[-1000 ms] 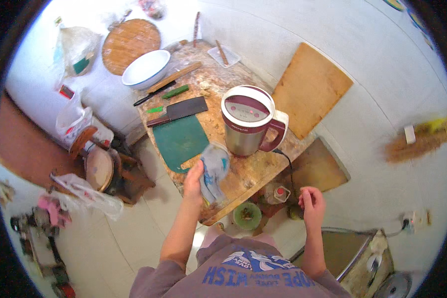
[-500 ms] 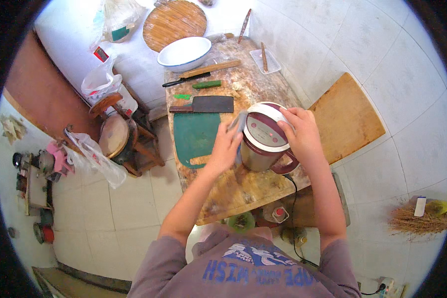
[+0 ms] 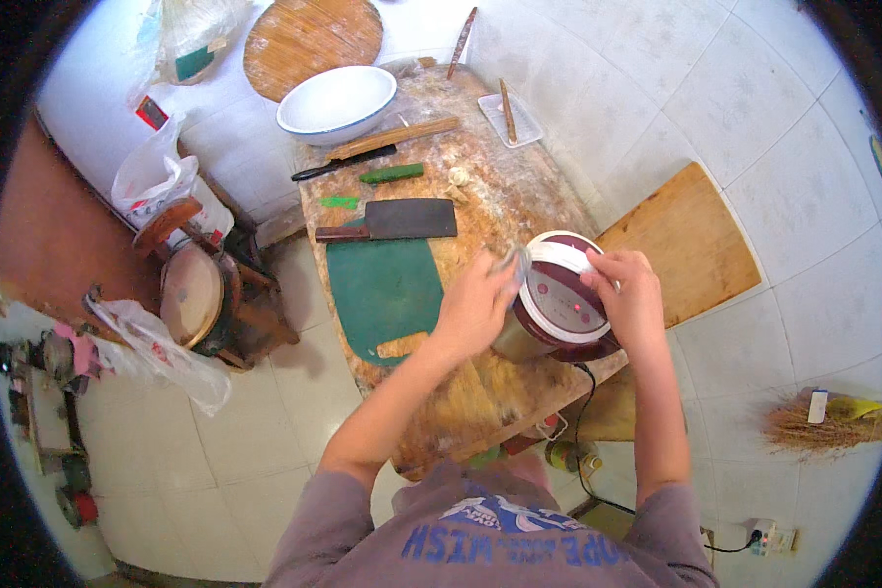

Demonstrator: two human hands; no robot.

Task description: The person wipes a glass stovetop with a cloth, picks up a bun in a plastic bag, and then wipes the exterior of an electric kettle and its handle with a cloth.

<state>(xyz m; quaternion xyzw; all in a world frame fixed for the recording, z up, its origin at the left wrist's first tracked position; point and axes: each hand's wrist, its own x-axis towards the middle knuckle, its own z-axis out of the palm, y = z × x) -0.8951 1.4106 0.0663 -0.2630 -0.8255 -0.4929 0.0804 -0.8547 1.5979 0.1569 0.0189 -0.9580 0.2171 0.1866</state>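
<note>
A soymilk maker (image 3: pixel 563 302) with a steel body and a maroon and white lid stands near the table's right edge. A small red light shows on its lid. At the lid's left rim, my left hand (image 3: pixel 478 306) is closed on a grey cloth (image 3: pixel 512 261), partly hidden by the fingers. My right hand (image 3: pixel 629 292) has its fingers bent around the white band at the lid's far right side. Left of the machine lies a green cutting mat (image 3: pixel 382 294), with a cleaver (image 3: pixel 410 220) across its far edge.
Beyond the cleaver are a cucumber piece (image 3: pixel 392 173), a black-handled tool (image 3: pixel 348 162), a wooden stick (image 3: pixel 397 138) and a white basin (image 3: pixel 337 102). A wooden board (image 3: pixel 691 240) leans at the right wall. The black power cord (image 3: pixel 582 421) hangs past the table's front edge.
The view has shifted, so the table sits further left. My left hand and the cloth have moved along the lid's rim. My right hand's fingers are more curled at the lid.
</note>
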